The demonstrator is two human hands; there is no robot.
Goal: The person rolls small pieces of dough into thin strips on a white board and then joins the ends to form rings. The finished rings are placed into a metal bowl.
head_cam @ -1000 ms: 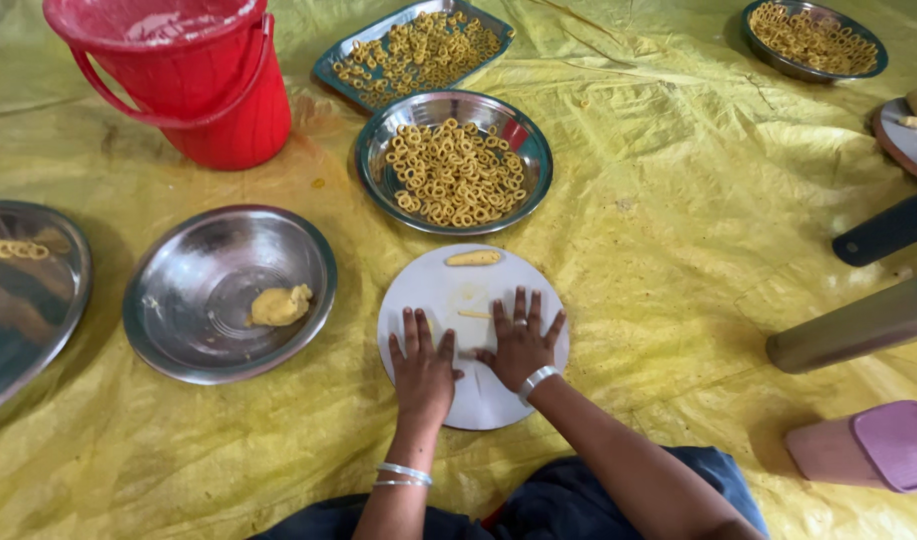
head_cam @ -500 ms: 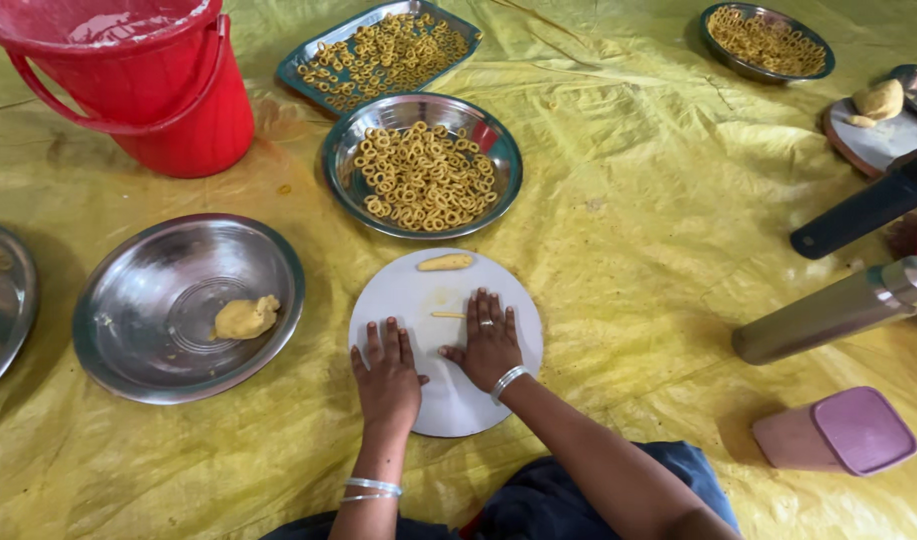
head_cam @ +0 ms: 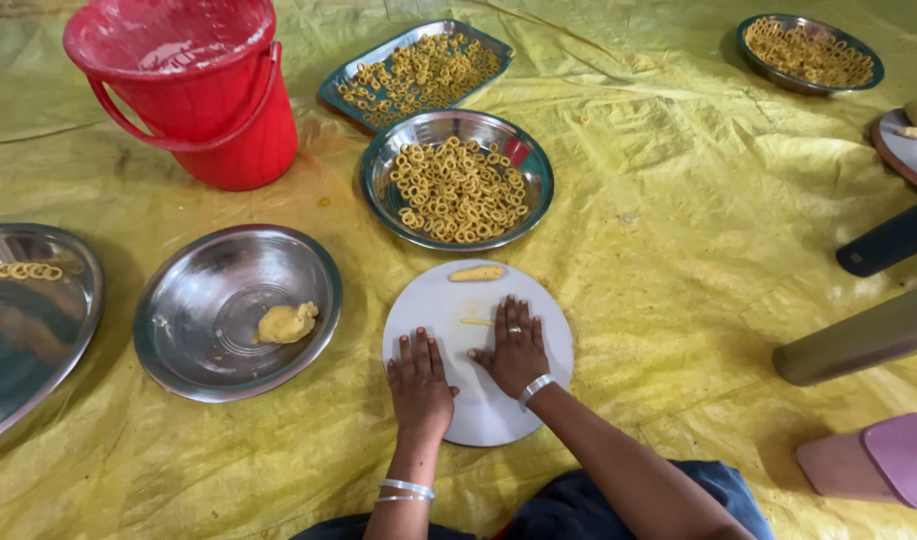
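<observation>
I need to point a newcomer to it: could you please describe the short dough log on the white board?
Start at the round white board under both hands. At its far edge, toward the ring-filled steel bowl, lies a short dough log: thicker than the thin dough strand beside it.

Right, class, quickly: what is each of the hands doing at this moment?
Left hand: open, flat on the white round board, holding nothing.
Right hand: open, palm down, pressing a thin dough strip.

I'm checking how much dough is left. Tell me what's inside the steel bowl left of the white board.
The steel bowl holds one small yellow dough lump, right of its centre. The rest of its inside is bare metal. Nothing covers it, though whatever lies beneath the lump is hidden.
</observation>
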